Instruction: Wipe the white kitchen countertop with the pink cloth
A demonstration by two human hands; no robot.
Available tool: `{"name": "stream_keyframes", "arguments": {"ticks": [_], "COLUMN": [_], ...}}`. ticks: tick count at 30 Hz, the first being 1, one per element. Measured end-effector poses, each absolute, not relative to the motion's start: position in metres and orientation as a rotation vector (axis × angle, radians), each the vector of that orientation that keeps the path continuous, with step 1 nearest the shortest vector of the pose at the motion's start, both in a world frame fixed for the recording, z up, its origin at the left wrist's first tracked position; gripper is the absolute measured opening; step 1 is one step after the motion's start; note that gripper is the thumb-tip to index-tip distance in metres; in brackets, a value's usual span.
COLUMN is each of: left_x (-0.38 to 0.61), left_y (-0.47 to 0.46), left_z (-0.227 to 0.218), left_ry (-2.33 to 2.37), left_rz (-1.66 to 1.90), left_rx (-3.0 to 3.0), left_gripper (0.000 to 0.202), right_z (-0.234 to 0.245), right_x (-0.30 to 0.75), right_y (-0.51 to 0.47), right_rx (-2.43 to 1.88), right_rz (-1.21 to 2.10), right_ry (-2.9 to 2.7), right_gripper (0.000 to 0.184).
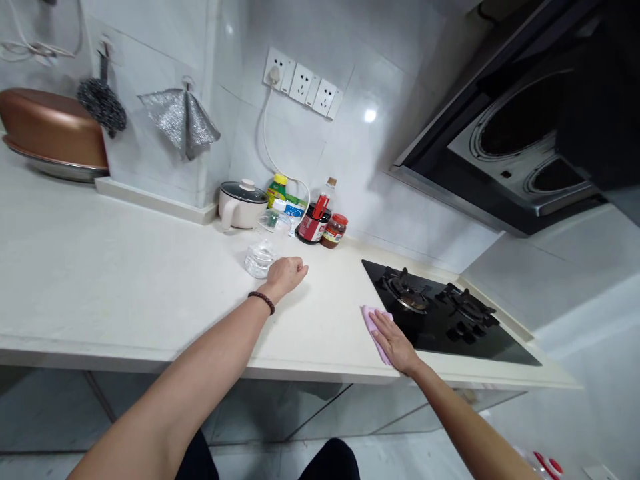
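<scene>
My left hand (286, 277) rests on the white countertop (125, 267) in a loose fist, a dark bead bracelet on its wrist. Just to its left stands a clear glass container (263, 257) holding a little water. My right hand (393, 341) lies flat on a pink cloth (373, 325), pressing it to the counter. The cloth sits beside the left edge of a black gas hob (450, 313) with cast-iron burner grates.
A small cream lidded pot (243, 205), several bottles and a red-lidded sauce jar (334, 231) line the wall. A copper pan (50, 127) sits far left. Wall sockets (300, 83) and hanging scrubbers are above; a range hood (520, 140) overhangs the hob.
</scene>
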State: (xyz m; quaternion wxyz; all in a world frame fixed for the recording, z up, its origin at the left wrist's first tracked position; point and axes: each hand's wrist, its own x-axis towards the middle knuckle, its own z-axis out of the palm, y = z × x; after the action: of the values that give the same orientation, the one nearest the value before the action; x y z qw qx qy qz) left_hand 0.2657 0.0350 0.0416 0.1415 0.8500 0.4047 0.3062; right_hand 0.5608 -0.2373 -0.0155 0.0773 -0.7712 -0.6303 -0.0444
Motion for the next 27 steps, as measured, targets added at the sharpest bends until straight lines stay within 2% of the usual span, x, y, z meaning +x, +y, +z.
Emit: {"name": "stream_keyframes", "arguments": {"ticks": [10,20,27], "left_x": [0.271,0.27,0.262], "left_y": [0.038,0.041,0.045], "left_z": [0.046,0.05,0.052], "left_ry": [1.158,1.16,1.17], "left_rz": [0.958,1.039,0.997], "left_rx": [2.438,2.387,2.375], "left_gripper": [0.03,0.032,0.033], "right_z": [-0.013,0.011,0.015], "right_x": [0.542,0.406,0.343], "right_y": [-0.237,-0.163,-0.121], "right_rx": [-2.24,-1.775,-1.572], "right_rz": [-0.083,0.223,0.237], "right_ry": [-2.039,-2.539,-2.627], "right_gripper": [0.061,0.064,0.066]}}
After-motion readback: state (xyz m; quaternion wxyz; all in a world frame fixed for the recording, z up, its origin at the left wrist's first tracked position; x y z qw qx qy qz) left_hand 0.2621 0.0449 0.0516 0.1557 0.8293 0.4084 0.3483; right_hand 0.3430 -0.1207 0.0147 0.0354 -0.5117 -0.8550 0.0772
